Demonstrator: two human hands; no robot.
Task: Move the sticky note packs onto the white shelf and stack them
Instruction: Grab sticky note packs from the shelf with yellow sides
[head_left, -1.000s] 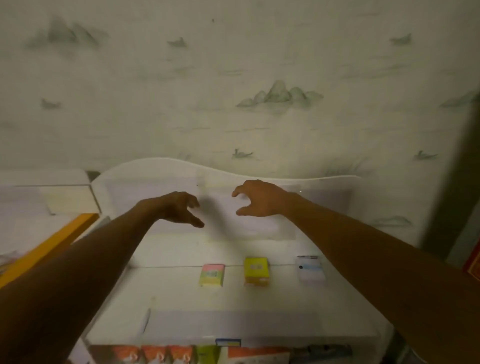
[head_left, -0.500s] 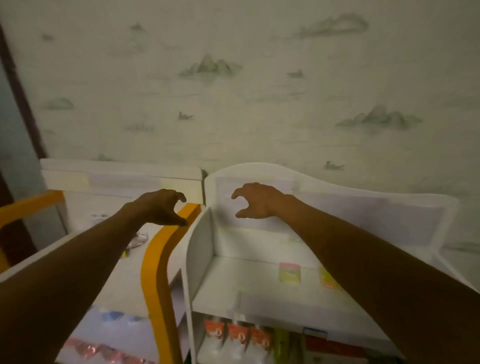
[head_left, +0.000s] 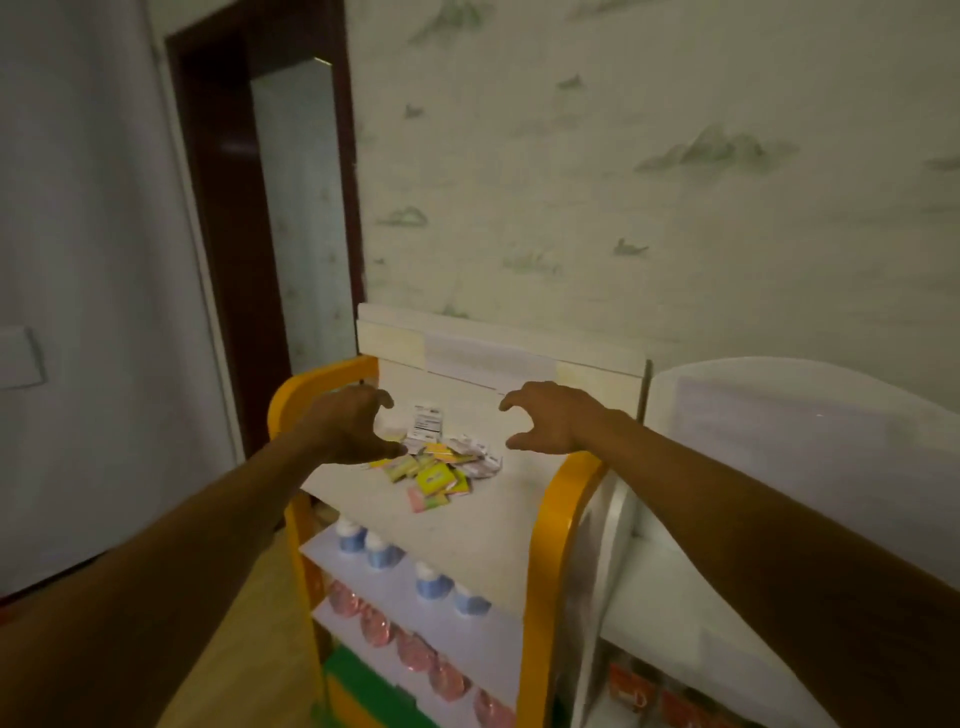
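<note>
A loose pile of sticky note packs (head_left: 441, 465), yellow, pink, green and white, lies on the top board of the orange-framed shelf (head_left: 553, 519). My left hand (head_left: 353, 423) hovers at the pile's left edge, fingers curved, holding nothing. My right hand (head_left: 548, 415) hangs to the right of the pile, also curved and empty. The white shelf (head_left: 769, 400) stands at the right, its top board mostly hidden behind my right forearm.
The orange shelf's lower boards carry blue-capped bottles (head_left: 395, 561) and pink packets (head_left: 415, 649). A dark door frame (head_left: 218, 208) and a pale wall stand to the left. Wallpaper with mountain prints runs behind both shelves.
My view has swung left from the white shelf to the orange one. Both hands moved left with it and now flank the pile of packs.
</note>
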